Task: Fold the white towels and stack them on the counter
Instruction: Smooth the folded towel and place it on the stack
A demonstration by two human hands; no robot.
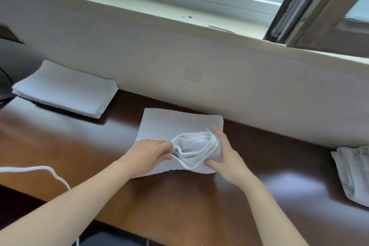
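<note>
Tabletop (pixel 60 146) of glossy brown wood fills the lower half of the view, running from 9 o'clock to 3 o'clock, and a pale wall (pixel 179 56) rises behind it to a window sill (pixel 159 12) at 12 o'clock. At 10 o'clock a stack of folded towels (pixel 65 90) lies flat on the tabletop against the wall, its edges squared. Just below the centre lies the white towel (pixel 169 126), already folded to a rectangle and resting on the wood, with its near layers lifted into a loose, open loop between the two hands. At 3 o'clock, cut off by the frame edge, sits a crumpled pile of towels (pixel 353 173), well apart from the centre one.

The left hand (pixel 147 156) comes in from 7 o'clock; its fingers (pixel 165 146) are curled and pinch the hemmed edges at the left end of the loop. The right hand (pixel 229 158) comes in from 5 o'clock and grips the right end of the loop between thumb and fingers (pixel 217 132), the forefinger pointing up along the cloth. A white cord (pixel 50 170) curves across the tabletop at 8 o'clock.
</note>
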